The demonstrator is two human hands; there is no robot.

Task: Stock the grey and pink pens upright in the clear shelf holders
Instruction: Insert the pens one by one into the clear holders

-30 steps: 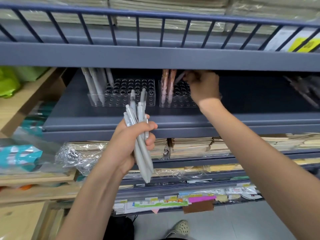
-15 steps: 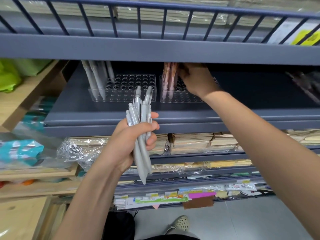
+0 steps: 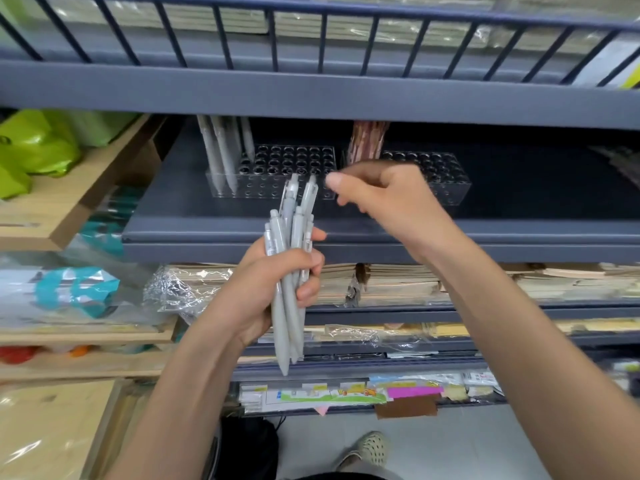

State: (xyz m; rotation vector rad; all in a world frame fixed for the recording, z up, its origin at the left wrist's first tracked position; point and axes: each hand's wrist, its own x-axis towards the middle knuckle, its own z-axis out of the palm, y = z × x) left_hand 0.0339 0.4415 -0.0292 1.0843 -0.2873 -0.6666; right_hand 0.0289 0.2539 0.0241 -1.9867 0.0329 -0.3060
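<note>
Grey pen bundle (image 3: 284, 327) gripped by curled fingers of left hand (image 3: 256, 289). Right hand (image 3: 384, 199) loosely curled, nothing held, thumb just right of bundle tops. Pink pens (image 3: 367, 140) seated in clear holder (image 3: 440, 174) behind right fingers.

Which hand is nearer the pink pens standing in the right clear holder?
Right. The right hand is just in front of and below the pink pens, not touching; the left hand is much lower, gripping grey plastic pens.

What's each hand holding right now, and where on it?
Left hand grips the bundle of grey pens around mid-barrel, clicker ends up. Right hand looks empty and hovers near the pen tops.
</note>
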